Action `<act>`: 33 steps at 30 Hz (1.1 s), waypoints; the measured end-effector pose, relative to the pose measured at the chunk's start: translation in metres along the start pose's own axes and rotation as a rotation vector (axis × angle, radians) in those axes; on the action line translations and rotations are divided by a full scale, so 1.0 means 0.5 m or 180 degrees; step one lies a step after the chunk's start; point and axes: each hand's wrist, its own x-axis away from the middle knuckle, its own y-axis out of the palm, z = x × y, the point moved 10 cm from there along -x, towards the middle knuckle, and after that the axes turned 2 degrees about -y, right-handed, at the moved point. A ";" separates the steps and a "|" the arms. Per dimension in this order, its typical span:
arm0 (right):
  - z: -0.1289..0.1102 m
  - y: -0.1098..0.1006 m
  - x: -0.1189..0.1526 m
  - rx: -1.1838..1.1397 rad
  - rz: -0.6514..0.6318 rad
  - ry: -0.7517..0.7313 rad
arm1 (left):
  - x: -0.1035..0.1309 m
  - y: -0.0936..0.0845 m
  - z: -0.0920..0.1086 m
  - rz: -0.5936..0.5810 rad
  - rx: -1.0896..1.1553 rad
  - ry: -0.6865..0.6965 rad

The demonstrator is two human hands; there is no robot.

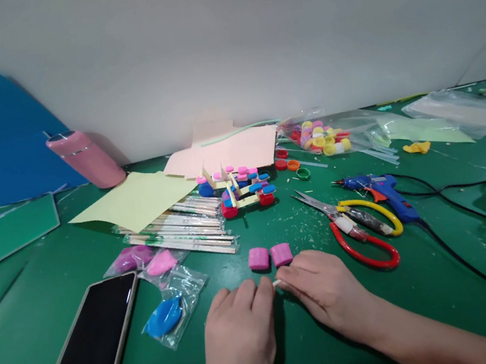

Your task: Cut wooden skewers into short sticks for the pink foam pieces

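Observation:
My left hand point(241, 331) and my right hand point(324, 292) are close together at the front middle, both with closed fingers. Between their fingertips a short pale stick point(277, 282) shows, pinched from both sides; most of it is hidden. Two pink-purple caps stand just beyond the fingertips, the left cap point(258, 259) slightly apart from the right cap point(282, 254), which is nearest my right hand. Farther back is a small model point(244, 191) of pale sticks with red, blue and pink parts.
Scissors point(347, 223) and a blue glue gun point(379, 187) with a black cable lie right. Wrapped sticks point(181, 229), bagged clay point(163, 317) and a phone point(83, 358) lie left. Behind are a pink tumbler point(87, 159), paper point(134, 200) and a bag of caps point(322, 136).

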 end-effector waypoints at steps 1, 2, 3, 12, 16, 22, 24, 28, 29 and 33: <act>0.000 0.001 0.001 0.0006 -0.0003 0.0006 | 0.000 -0.001 0.000 0.0011 -0.0004 -0.0004; 0.001 0.002 0.001 0.0011 -0.0007 0.0014 | 0.001 -0.002 0.000 0.0017 -0.0009 -0.0009; 0.002 0.002 0.001 0.0017 -0.0008 0.0021 | 0.001 -0.002 0.001 0.0011 -0.0012 -0.0012; 0.001 0.006 0.004 0.0056 -0.0057 0.0036 | -0.001 0.001 0.000 -0.0034 -0.0048 -0.0040; 0.002 0.006 0.005 0.0038 -0.0061 0.0067 | -0.001 0.002 0.000 -0.0052 -0.0049 -0.0033; 0.006 0.014 0.003 -0.0001 -0.0165 0.0113 | -0.001 0.005 0.002 -0.0099 -0.0063 -0.0033; 0.007 0.016 0.003 0.0023 -0.0183 0.0120 | -0.001 0.006 0.002 -0.0106 -0.0064 -0.0031; 0.005 0.015 0.005 0.0036 -0.0136 0.0087 | 0.000 0.006 0.001 -0.0060 -0.0076 -0.0023; 0.004 0.015 0.006 0.0039 -0.0127 0.0078 | 0.000 0.006 0.001 -0.0053 -0.0083 -0.0013; 0.002 0.012 0.005 0.0080 -0.0088 0.0075 | 0.000 0.005 0.003 -0.0056 -0.0126 0.0004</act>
